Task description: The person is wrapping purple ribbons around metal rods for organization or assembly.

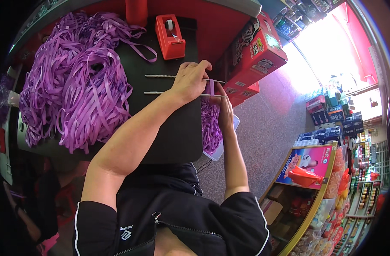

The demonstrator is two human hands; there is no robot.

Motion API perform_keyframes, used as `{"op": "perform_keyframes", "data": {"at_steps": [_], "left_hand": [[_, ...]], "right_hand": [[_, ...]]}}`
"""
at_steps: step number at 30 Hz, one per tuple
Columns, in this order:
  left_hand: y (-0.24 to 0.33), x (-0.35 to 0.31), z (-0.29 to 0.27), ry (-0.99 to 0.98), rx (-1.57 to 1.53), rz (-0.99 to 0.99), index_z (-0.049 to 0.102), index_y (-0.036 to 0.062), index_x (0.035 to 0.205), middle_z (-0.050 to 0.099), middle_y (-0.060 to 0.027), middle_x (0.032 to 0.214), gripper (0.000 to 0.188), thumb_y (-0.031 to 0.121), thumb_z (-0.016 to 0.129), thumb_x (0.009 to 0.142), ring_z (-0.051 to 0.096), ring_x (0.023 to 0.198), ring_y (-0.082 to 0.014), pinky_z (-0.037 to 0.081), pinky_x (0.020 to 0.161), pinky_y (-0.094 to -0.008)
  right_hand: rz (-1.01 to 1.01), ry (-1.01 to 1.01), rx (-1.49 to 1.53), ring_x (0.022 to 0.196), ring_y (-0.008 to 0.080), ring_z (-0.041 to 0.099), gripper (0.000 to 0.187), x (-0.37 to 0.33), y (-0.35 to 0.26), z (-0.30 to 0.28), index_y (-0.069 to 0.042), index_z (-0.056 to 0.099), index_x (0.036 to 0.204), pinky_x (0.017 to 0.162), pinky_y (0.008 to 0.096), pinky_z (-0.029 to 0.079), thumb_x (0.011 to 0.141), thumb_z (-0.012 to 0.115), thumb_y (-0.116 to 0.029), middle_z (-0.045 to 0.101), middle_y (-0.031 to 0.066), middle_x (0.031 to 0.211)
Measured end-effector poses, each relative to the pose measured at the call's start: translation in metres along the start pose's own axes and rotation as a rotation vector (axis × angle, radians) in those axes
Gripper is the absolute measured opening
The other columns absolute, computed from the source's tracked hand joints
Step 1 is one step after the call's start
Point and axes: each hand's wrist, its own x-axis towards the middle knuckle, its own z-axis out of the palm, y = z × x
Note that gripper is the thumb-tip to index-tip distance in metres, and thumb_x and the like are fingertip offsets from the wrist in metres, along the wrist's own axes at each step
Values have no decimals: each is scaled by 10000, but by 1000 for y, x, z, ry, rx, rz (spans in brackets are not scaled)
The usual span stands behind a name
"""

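Note:
Two thin metal rods [159,92], with a twisted look, lie side by side across the right part of a black tabletop and stick out past its edge. A strip of purple ribbon [212,88] spans them near their right ends. Over the rods lies my left hand [190,81], fingers bent and its tips partly hidden beside the ribbon. My right hand [225,109] comes up from below, past the table edge, its fingers closed at the ribbon and the rod ends. What exactly the left fingertips pinch is hidden.
A big heap of purple ribbon loops [88,85] covers the table's left side. Behind my hands stands a red tape dispenser [170,37]. Below the rods, a pale bin [219,154] holds more purple ribbon. Red boxes [257,59] stand right; a goods-filled cabinet [306,170] is lower right.

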Motion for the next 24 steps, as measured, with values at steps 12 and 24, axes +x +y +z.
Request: {"op": "perform_keyframes", "data": {"at_steps": [12, 24], "left_hand": [[8, 11, -15, -98, -185, -128, 595, 38, 1125, 682, -117, 1001, 385, -12, 537, 748, 618, 1043, -260, 458, 931, -361], [70, -18, -56, -345, -537, -659, 505, -39, 1118, 652, -189, 943, 270, 64, 418, 884, 667, 805, -244, 559, 656, -348]], "right_hand": [[159, 55, 321, 896, 98, 516, 491, -41, -120, 10, -33, 328, 1439, 803, 244, 382, 1036, 328, -313, 647, 121, 1137], [158, 66, 211, 698, 54, 380, 489, -41, -117, 9, -6, 405, 1388, 648, 211, 357, 1012, 405, -320, 659, 87, 1019]]}}
